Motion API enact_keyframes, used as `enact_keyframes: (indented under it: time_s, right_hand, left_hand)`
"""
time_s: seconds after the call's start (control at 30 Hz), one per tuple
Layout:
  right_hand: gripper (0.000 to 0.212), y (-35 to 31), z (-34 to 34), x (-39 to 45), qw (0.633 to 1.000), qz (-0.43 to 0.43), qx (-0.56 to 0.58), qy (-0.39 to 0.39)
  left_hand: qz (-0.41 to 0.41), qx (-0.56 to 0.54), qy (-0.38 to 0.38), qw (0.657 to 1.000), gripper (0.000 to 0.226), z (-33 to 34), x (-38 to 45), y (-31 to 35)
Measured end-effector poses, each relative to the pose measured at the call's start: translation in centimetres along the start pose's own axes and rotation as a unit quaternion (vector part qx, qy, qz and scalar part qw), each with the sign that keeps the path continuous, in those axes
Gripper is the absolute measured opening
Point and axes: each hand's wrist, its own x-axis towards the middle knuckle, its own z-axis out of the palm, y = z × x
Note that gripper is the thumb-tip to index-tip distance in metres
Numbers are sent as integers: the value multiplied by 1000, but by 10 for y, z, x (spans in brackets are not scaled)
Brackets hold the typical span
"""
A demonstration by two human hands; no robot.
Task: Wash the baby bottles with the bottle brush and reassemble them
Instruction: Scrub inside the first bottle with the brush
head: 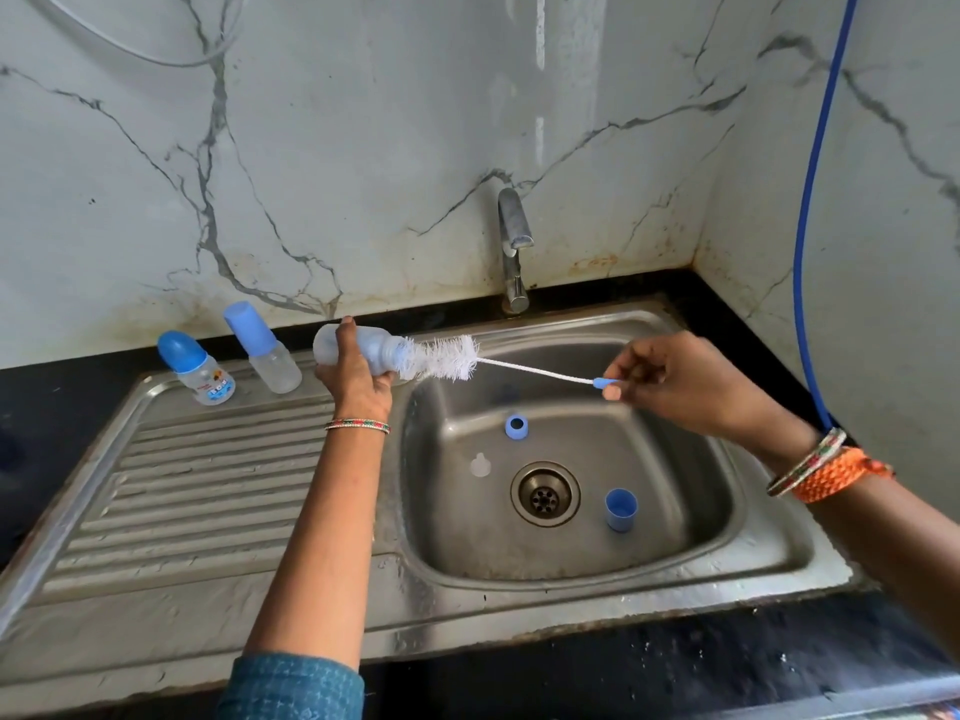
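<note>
Left hand (pixel 356 374), centre-left of frame: wrapped around open baby bottle (pixel 358 348), held on its side above the sink's left rim, mouth toward frame right. Right hand (pixel 670 381), right of centre: fingertips pinched on the blue handle tip of bottle brush (pixel 447 358). Brush: thin white stem slanted down to the right, white bristle head at the bottle mouth, part of the bristles inside the neck, the rest outside. Steel sink (pixel 769 537), centre to lower right: basin with round drain (pixel 544 493) in the middle. In basin: blue screw ring (pixel 516 426) above the drain, clear teat (pixel 480 465) left of the drain, blue cap (pixel 621 509) right of the drain, all three apart from each other. Ribbed drainboard (pixel 182 501), lower left. At its back edge, upper left: capped printed bottle (pixel 200 368) with rounded blue cap, upright; capped plain bottle (pixel 265 348) with cylindrical blue cap, just right of it, appeared tilted. Chrome tap (pixel 514 246) behind basin, upper centre; no water seen at spout. Marble-patterned wall (pixel 363 122) behind. Blue hose (pixel 815 200) down right edge. Bangles on both wrists; orange thread band (pixel 831 480) on right wrist. Teal sleeve (pixel 291 688) at bottom edge.
</note>
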Motion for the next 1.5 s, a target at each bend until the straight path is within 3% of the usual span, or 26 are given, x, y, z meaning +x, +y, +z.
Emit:
enact_keyframes:
  time_s: [0.07,0.17,0.27,0.3,0.33,0.4,0.43,0.47,0.53,0.6,0.67,0.73,0.8,0.87,0.93,0.97,1.03,1.1,1.2,1.27,1.33,1.4,1.43,1.5]
  right_hand:
    - [8,-1,4,-2,980,-66,-155,105]
    - [14,1,7,-3,900,-184,-288,271]
    - [4,1,8,-4,859,-232,-329,315]
    - [2,0,8,-4,867,-216,-330,305]
    - [3,-2,7,-4,900,-173,-303,261]
    - [15,-5,-1,-2,986,-31,-154,57]
    - [23,-5,-4,-1,997,31,-49,-49]
    - [28,-3,-6,0,992,68,30,-106]
    - [25,-1,-6,3,995,61,8,-83]
    - [11,1,-2,4,991,19,-121,44]
    - [5,-4,2,4,961,-53,-215,166]
    - [8,-4,6,5,932,-109,-260,227]
    - [4,-5,3,8,959,-69,-212,177]
    - [21,-6,-3,9,998,35,-45,0]
    - [29,-6,-5,8,995,67,8,-74]
    - [25,-5,-5,8,997,49,-32,-59]
    - [11,0,-2,7,982,-11,-181,55]
    - [9,2,1,6,934,-105,-295,173]
    - [15,8,10,6,874,-212,-355,254]
    - [9,2,14,5,906,-165,-323,220]
    - [14,-8,8,4,987,-21,-148,55]
    - [24,-9,1,4,988,89,73,-104]
    - [24,-8,-1,5,986,89,83,-116]
    - [14,-1,2,6,998,25,-57,-18]
  left_hand:
    - [-20,6,-3,1000,58,0,1,-1]
    - [-62,18,-37,997,63,2,2,-2]
    - [-70,25,-43,996,64,2,5,-2]
    - [-68,30,-44,996,66,2,5,-2]
    - [-66,33,-45,996,67,1,7,-3]
    - [-59,47,-47,996,67,0,7,-2]
    - [-62,49,-53,995,66,-1,7,-2]
    - [-72,47,-63,994,64,-1,7,-2]
    - [-92,30,-81,992,58,-1,5,-1]
    - [-101,17,-78,992,54,-3,5,-2]
    - [-106,18,-73,992,53,-4,5,-5]
    - [-112,9,-76,991,53,-4,2,-6]
    - [-115,11,-74,991,52,-3,1,-6]
    - [-117,5,-88,989,44,-5,2,-5]
    - [-119,-2,-100,988,49,-9,6,-6]
    - [-123,5,-106,987,54,-11,8,-6]
    - [-155,28,-118,981,58,-16,11,-6]
    - [-190,36,-109,975,66,-19,13,-5]
    - [-188,14,-94,977,62,-19,12,-2]
    - [-175,10,-102,979,48,-17,8,-3]
    - [-161,13,-109,981,41,-17,6,-4]
    - [-148,9,-119,982,39,-18,6,-3]
    - [-146,8,-124,981,38,-19,7,-3]
    - [-141,9,-134,981,33,-20,8,-3]
